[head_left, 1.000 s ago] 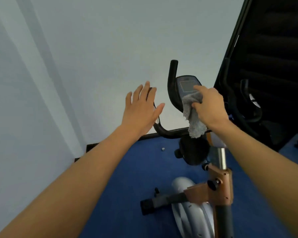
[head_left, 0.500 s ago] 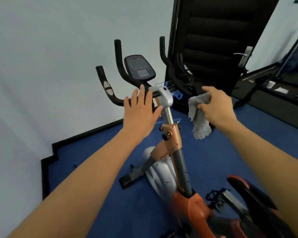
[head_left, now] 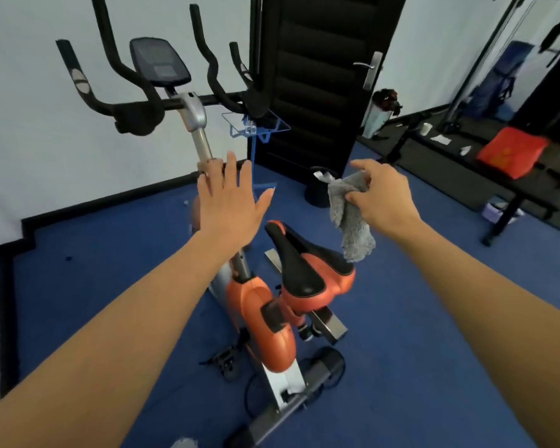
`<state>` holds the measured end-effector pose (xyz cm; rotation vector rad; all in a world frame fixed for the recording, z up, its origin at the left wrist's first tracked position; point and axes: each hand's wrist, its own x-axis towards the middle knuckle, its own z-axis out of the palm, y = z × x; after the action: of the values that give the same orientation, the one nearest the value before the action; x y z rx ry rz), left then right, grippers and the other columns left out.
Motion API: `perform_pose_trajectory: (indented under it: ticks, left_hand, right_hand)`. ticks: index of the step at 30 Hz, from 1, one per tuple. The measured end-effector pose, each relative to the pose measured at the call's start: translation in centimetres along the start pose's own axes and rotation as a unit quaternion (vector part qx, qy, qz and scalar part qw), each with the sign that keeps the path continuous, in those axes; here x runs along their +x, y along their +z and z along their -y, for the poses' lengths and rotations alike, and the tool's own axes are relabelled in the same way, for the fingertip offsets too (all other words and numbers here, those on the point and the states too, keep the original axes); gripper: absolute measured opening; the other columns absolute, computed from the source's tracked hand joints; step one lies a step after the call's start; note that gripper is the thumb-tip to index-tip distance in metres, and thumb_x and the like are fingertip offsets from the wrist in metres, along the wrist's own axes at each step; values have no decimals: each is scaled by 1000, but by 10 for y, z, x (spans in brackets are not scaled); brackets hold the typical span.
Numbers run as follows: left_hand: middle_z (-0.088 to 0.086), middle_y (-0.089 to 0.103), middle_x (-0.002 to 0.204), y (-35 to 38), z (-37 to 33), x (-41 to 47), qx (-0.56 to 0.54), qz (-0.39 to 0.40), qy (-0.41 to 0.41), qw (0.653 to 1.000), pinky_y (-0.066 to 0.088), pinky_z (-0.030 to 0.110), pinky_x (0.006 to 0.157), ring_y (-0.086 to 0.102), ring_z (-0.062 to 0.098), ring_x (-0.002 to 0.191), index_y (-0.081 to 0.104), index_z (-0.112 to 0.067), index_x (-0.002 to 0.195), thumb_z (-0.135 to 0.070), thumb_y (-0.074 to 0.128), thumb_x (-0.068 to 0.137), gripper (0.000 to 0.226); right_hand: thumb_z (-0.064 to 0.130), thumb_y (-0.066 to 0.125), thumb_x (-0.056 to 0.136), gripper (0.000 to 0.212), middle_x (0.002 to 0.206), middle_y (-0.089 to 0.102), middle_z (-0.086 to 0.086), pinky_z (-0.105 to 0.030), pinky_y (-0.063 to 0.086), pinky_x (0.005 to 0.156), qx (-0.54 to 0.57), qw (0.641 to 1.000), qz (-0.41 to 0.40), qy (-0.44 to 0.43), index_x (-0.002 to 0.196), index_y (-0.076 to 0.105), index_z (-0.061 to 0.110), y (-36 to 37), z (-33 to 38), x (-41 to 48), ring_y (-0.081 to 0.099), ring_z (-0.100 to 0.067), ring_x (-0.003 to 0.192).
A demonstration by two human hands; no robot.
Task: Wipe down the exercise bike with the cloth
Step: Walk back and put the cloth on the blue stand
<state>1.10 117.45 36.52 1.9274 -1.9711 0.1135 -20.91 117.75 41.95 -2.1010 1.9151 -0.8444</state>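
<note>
- Since half a second ago, more of the exercise bike [head_left: 259, 305] has been brought into view: the saddle [head_left: 304, 263] and rear base bar are now seen, and the handlebars [head_left: 136, 105] are seen higher in frame.
- The left hand [head_left: 230, 205] is held flat with fingers spread, nothing gripped, in front of the silver handlebar post [head_left: 201, 137].
- The grey cloth [head_left: 349, 215] is pinched in the right hand [head_left: 385, 198], which was moved off the console [head_left: 159, 61]; the cloth hangs just above the saddle's 2 o'clock edge, apart from it.
- A black bin [head_left: 317, 189] is seen at 12 o'clock from the cloth, a dark door [head_left: 320, 69] behind it.
- A bench with an orange cushion [head_left: 511, 151] lies at 2 o'clock.
</note>
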Motion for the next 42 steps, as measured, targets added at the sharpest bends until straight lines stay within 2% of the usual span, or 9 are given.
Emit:
perform_pose_trajectory:
  ticks: [3, 7, 8, 11, 21, 25, 33, 38, 42]
  left_hand:
    - [12, 5, 156, -4, -41, 1, 17, 4, 15, 1000, 9, 53, 113, 3, 30, 142, 14, -13, 146, -52, 23, 95, 64]
    - [11, 1, 157, 1, -86, 20, 41, 2, 12, 999, 6, 51, 113, 0, 30, 143, 10, -15, 147, -53, 20, 96, 65]
    - [11, 0, 157, 4, -96, 27, 45, 2, 12, 999, 6, 51, 112, -1, 30, 143, 9, -16, 147, -53, 20, 96, 65]
    - [10, -3, 157, 20, -126, 50, 39, 11, 7, 999, 6, 50, 113, -3, 28, 143, 5, -16, 148, -53, 20, 96, 65]
    - [13, 2, 157, 101, -208, 195, 21, -23, -47, 998, 8, 51, 113, 1, 30, 143, 2, -16, 148, -53, 21, 96, 66]
    - [12, 2, 157, 129, -230, 254, 35, -12, -61, 997, 8, 51, 113, 0, 29, 143, 0, -17, 148, -53, 20, 96, 66]
    - [12, 6, 157, 185, -248, 373, 94, -37, -89, 991, 10, 49, 113, 5, 29, 143, 5, -15, 148, -52, 22, 96, 66]
    - [12, 6, 157, 241, -261, 457, 104, -20, -148, 983, 10, 50, 112, 5, 30, 143, 3, -15, 148, -51, 23, 96, 66]
    - [10, 0, 157, 275, -279, 528, 108, 7, -201, 974, 8, 48, 114, -1, 28, 144, -4, -16, 148, -53, 18, 96, 67]
  right_hand:
    - [7, 61, 85, 51, 122, 49, -18, -27, 35, 75, 21, 1000, -9, 8, 132, 44, 16, -30, -28, -1, 49, -27, 103]
    - [8, 61, 85, 42, 117, 53, -16, -19, 37, 58, 44, 999, -16, -5, 125, 53, 19, -51, -60, 15, 50, -12, 70]
    - [9, 61, 85, 41, 116, 53, -15, -18, 37, 58, 48, 999, -18, -10, 124, 54, 19, -55, -68, 21, 48, -9, 67]
    - [10, 62, 85, 42, 115, 53, -15, -25, 38, 70, 59, 998, -23, -18, 125, 52, 20, -62, -96, 43, 47, -16, 80]
    - [11, 64, 83, 44, 104, 50, -7, -20, 37, 66, 61, 996, -2, -58, 125, 52, 19, -68, -194, 191, 47, -12, 79]
    - [12, 64, 82, 46, 96, 46, -2, -25, 36, 75, 66, 995, 22, -76, 126, 51, 19, -62, -226, 252, 46, -18, 92]
    - [12, 65, 82, 46, 94, 45, 1, -21, 33, 75, 101, 986, 45, -124, 126, 51, 17, -27, -290, 407, 44, -12, 86]
    - [11, 63, 84, 45, 105, 49, -2, -18, 32, 79, 128, 979, 56, -151, 127, 50, 18, 7, -343, 513, 41, -9, 90]
    - [10, 63, 84, 47, 111, 51, -5, -20, 34, 81, 137, 970, 108, -171, 128, 48, 18, 23, -376, 602, 45, -12, 96]
